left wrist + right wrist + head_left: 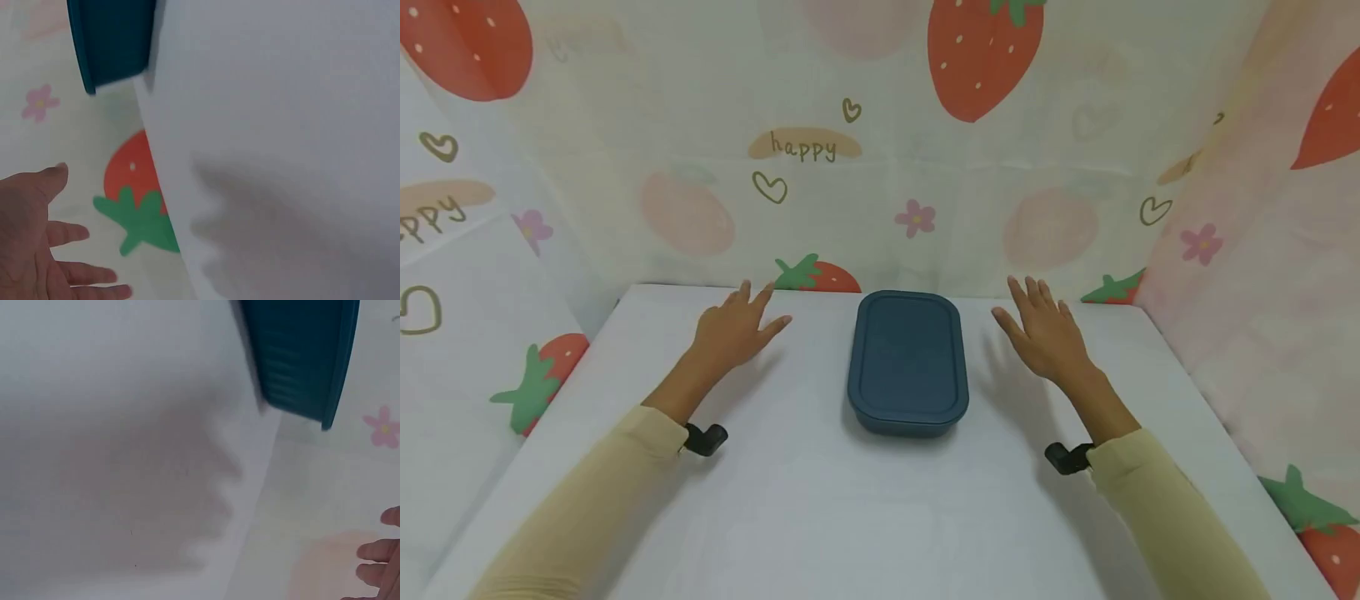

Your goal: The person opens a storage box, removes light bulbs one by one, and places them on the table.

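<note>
A dark blue rectangular food container with its lid on sits on the white table, near the far edge. My left hand is held above the table to the left of the container, fingers spread and apart from it. On the other side, my right hand hovers with fingers extended, also apart from the container. Both hands hold nothing. In the left wrist view the container's side shows at the top, with the left hand low at the left. The right wrist view shows the container and fingertips of the right hand.
The white table meets a strawberry-printed cloth behind it, with more printed cloth at both sides. A black wrist camera is strapped to the left wrist, another black camera to the right.
</note>
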`<control>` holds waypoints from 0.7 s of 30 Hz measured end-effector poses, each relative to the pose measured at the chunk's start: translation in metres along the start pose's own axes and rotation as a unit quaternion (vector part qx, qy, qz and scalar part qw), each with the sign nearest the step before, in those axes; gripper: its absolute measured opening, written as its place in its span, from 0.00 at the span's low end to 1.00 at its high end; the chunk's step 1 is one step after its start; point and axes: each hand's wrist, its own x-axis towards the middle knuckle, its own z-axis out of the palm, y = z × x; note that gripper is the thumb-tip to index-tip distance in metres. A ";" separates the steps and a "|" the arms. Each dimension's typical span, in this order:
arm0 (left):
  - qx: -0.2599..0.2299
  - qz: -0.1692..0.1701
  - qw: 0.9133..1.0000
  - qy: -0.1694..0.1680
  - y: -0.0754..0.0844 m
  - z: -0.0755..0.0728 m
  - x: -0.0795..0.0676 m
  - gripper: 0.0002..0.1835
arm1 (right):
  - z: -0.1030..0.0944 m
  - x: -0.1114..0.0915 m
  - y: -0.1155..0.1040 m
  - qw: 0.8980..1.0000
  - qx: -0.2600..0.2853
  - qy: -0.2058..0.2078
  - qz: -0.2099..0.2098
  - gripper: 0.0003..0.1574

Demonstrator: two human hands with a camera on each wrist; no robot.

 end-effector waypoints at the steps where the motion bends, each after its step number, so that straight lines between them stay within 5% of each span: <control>1: -0.004 0.004 1.000 -0.007 0.005 0.000 -0.001 0.40 | 0.000 -0.002 -0.003 1.000 0.006 0.001 -0.001 0.52; 11: -0.087 0.042 0.995 -0.006 0.060 0.007 -0.008 0.28 | 0.011 -0.023 -0.032 0.998 0.056 -0.009 0.023 0.45; 21: -0.159 0.043 0.985 -0.044 0.094 0.024 -0.010 0.25 | 0.029 -0.030 -0.052 0.996 0.086 -0.013 0.009 0.30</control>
